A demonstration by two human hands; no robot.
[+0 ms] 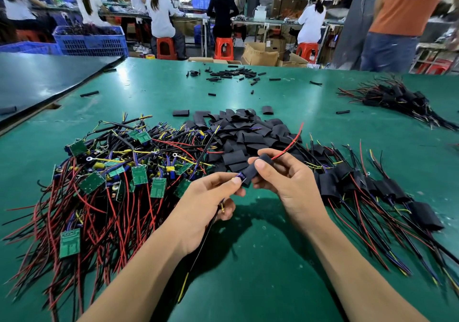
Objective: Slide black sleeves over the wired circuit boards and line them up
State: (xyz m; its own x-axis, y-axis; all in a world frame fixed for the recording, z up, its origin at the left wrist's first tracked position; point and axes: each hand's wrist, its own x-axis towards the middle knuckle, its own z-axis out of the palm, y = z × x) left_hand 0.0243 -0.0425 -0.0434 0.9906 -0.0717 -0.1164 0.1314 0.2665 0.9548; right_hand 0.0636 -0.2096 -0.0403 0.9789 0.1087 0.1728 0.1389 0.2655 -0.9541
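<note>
Right hand (pixel 283 180) fingers pinch sleeve (pixel 255 170); red wire (pixel 290 143) exits beyond fingertips. Left hand (pixel 206 202) fingers pinch board (pixel 240 176) end, wires trailing below.

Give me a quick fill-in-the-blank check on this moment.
The left hand pinches the board end while the right hand grips the black ____. A ____ wire leaves the sleeve at its far end. Bare boards are piled on the hands' ____ side. Sleeved boards lie on the ____ side.
Missing: sleeve; red; left; right.
</note>
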